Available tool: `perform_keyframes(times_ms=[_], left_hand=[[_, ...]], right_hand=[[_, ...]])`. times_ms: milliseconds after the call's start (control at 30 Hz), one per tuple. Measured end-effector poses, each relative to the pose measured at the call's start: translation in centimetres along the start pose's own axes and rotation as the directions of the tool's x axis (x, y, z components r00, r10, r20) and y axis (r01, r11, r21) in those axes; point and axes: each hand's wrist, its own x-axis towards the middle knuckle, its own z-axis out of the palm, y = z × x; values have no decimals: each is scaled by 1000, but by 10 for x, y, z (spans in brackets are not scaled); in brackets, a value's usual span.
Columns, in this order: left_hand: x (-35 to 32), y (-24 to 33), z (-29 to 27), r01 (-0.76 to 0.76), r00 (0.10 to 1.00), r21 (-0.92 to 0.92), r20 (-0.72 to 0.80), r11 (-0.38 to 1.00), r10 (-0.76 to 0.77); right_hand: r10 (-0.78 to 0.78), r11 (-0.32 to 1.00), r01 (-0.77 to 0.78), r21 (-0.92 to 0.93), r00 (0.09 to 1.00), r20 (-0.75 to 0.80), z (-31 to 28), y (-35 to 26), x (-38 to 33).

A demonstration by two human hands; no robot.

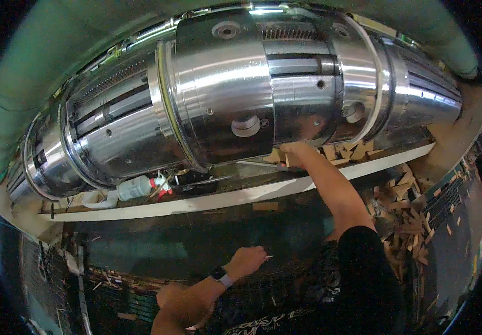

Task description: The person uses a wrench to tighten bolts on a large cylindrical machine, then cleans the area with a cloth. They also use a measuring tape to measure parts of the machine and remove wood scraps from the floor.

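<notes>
A long shelf with a pale front edge (241, 196) runs left to right. On its left part lie a white spray bottle (133, 188) and a pale container (99, 199); on its right part, loose tan pieces (348, 152) are scattered.

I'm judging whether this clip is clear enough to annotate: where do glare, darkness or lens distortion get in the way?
Head view: glare streaks the polished metal cylinder; the pale ledge bends with the fisheye, and the corners go black. Head view, lower middle: dark and grainy, so the black sleeve merges with its surroundings, though the left hand stands out.
</notes>
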Motion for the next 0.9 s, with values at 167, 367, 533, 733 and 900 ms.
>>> perform_keyframes(times_ms=[167,367,533,733,900], left_hand=[[-11,-6,-2,25,999,-27,-26,999,-25],[-7,3,-12,25,999,-24,34,999,-24],[-4,-5,1,-32,996,-18,77,999,33],[4,-16,9,-1,983,-73,181,997,14],[29,-12,9,-89,988,-71,119,994,97]], right_hand=[[-105,993,81,-82,928,-357,-6,-14,-80],[-353,932,163,-323,606,-712,25,47,-205],[131,635,240,734,903,-408,45,87,-237],[-88,-291,238,927,958,-274,81,127,-220],[282,200,131,971,941,-186,70,99,-198]])
